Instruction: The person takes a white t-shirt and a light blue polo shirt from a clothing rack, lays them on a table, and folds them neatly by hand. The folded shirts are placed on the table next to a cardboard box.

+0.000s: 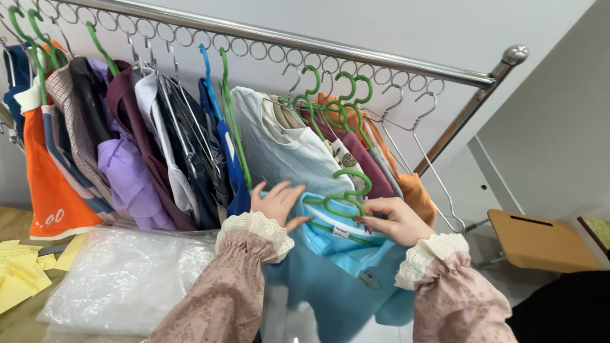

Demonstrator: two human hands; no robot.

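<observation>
- At about 9 o'clock, low in the view, yellow paper sheets [16, 270] lie scattered on a wooden surface.
- Just right of them, at about 7 o'clock, lies a clear plastic bag [124, 279], crumpled and see-through.
- Above, from 10 to 2 o'clock, a metal rail [305, 39] with a row of rings runs across, sloping down to the right.
- At 10 o'clock an orange garment [54, 190] hangs from the rail, with a lilac garment [127, 178] beside it at its 3 o'clock side, then dark and white clothes packed close.
- Near the centre a white top [279, 155] hangs among green hangers.
- The left hand [276, 203] sits just below centre, fingers spread and flat against the white top and the upper edge of the blue sweater [337, 279]; it is open and grips nothing.
- The blue sweater hangs at 6 o'clock, between the two frilled pink sleeves, in front of the hanging clothes.
- A green hanger [340, 194] lies at the sweater's neck, its hook curling up just right of centre.
- The right hand [394, 219], at about 4 o'clock from centre, has its fingers pinched around the green hanger's lower bar and the sweater's collar.
- At 3 o'clock empty wire hangers [419, 146] dangle from the rail's end.
- At 4 o'clock, far right, stands a wooden seat [540, 241].
</observation>
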